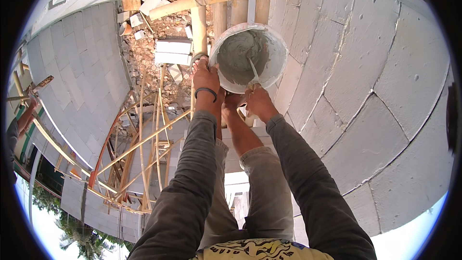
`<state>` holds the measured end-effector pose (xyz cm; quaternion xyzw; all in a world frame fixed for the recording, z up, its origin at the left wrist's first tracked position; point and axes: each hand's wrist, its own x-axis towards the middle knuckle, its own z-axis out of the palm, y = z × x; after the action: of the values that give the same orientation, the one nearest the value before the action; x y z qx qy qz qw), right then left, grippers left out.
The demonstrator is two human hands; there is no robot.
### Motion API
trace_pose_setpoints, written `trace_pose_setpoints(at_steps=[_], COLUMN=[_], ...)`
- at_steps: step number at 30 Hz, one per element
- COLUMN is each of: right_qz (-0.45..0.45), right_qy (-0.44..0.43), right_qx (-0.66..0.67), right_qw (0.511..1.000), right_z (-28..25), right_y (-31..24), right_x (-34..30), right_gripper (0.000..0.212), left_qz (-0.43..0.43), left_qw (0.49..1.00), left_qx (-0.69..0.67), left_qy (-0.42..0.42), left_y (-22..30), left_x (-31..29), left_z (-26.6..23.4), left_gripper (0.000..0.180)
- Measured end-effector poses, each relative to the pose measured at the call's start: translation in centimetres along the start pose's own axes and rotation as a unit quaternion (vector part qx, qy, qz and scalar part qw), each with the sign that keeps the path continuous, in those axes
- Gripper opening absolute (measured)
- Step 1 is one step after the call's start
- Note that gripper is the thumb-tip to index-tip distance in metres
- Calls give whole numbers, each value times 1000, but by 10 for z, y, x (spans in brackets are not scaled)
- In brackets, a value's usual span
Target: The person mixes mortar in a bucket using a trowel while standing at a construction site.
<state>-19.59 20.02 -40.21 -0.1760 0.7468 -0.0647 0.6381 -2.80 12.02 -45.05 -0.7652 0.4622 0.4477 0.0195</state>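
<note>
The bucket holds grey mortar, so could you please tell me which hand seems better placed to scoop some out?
Probably the right hand: it holds the tool dipping into the mortar, while the left hand is at the left side of the bucket.

Arms (pixel 192 163) outstretched, left hand (pixel 206 78) farther forward, right hand (pixel 260 102) curled.

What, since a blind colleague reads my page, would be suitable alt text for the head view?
The right hand holds a pale tool dipped into grey mortar in a bucket; the left hand is at its rim. Around are bamboo poles and grey block walls.
</note>
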Motion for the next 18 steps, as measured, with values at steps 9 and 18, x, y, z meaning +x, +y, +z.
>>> trace_pose_setpoints(at_steps=[9, 18], right_qz=[-37, -163], right_qy=[16, -102], right_qx=[-24, -414], right_qw=[999, 890], right_z=[2, -4], right_y=[-114, -49], right_x=[27, -32], right_gripper=[31, 38], left_qz=[17, -16], left_qw=[999, 993], left_qx=[-36, -96], left_qy=[22, 73], left_y=[-14, -7], left_x=[6, -2], left_z=[-5, -21], left_gripper=[36, 28])
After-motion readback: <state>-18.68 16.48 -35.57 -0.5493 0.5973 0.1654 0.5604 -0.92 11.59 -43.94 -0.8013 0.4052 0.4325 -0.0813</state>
